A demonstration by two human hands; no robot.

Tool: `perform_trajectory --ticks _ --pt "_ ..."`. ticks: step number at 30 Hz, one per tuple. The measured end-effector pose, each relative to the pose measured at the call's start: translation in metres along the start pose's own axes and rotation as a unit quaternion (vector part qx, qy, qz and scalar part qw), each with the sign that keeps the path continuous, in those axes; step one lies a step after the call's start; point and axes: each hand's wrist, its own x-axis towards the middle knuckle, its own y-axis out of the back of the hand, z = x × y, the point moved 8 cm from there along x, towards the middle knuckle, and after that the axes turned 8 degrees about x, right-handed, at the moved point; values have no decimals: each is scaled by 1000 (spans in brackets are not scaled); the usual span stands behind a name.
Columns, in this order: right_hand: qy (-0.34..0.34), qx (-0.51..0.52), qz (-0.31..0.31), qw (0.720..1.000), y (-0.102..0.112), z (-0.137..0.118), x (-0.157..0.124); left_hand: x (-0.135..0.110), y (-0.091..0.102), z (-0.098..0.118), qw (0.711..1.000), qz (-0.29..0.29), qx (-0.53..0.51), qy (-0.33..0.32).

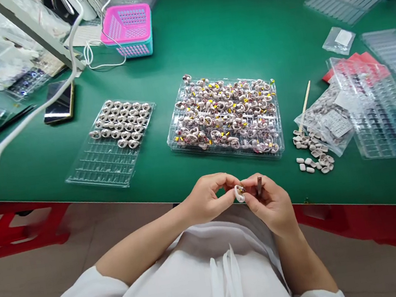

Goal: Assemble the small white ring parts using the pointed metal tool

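Observation:
Just over the table's front edge, my left hand (212,197) pinches a small white curved plastic shell (239,197) with a dark and yellow part at its inner side. My right hand (274,204) is closed, its thumb and index finger touching the same shell from the right. A thin brown stick-like tool (259,186) pokes up between the right fingers; its tip is hidden. Beyond my hands, a clear tray (175,143) holds many similar shells with yellow and reddish bits. Farther left, another clear tray (100,165) carries rows of white shells in its upper part.
Loose white pieces (314,146) lie to the right, beside a wooden stick (305,105) and a clear bag (333,121). Clear trays (382,111) stack at far right. A phone (60,102), white cable (3,143) and pink basket (127,25) occupy the left side.

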Motion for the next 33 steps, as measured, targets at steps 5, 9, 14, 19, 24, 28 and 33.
perform_trajectory --ticks 5,9,14,19,24,28,33 --pt "55 -65 1 996 3 -7 0 6 1 3 998 -5 37 42" --pt "47 -28 55 997 5 -1 -1 7 3 5 997 5 41 60" --pt "55 46 95 993 4 -1 -2 5 -2 5 998 -5 -29 56" --pt "81 117 131 981 5 2 -4 3 -6 1 993 22 -96 58" --pt "86 145 150 974 2 11 -4 4 -10 0 988 35 -140 55" --pt "96 136 150 975 0 6 -3 5 -11 -1 979 31 -187 69" --pt "85 88 130 984 4 -1 -3 7 -12 -5 956 31 -271 110"
